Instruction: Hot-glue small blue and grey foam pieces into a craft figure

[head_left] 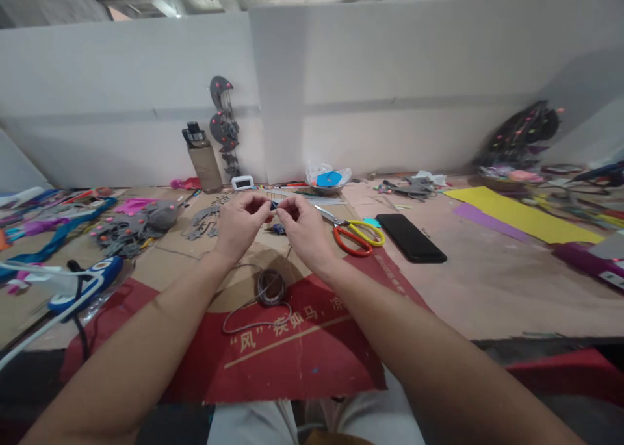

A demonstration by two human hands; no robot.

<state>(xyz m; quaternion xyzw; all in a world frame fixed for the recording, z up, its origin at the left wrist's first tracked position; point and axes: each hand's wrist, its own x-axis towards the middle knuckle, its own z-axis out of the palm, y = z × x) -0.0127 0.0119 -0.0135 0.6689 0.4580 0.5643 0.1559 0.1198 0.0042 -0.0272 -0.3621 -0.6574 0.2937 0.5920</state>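
My left hand and my right hand meet over the middle of the table, each with thumb and finger pinched. A tiny dark piece shows between the fingertips, too small to name. Just beneath the fingers lies a small dark bluish thing. Closer to me, a coil of grey cord rests on the red printed cardboard, with a loose loop around its front. Strands of cord run from the coil up toward my hands; their ends are hidden. Scissors with red and yellow handles lie beside my right hand, blades partly covered.
A black phone and yellow sheet lie to the right. On the left are grey cut-out pieces and a blue-and-white device with a cable. A bottle and white clock stand by the wall.
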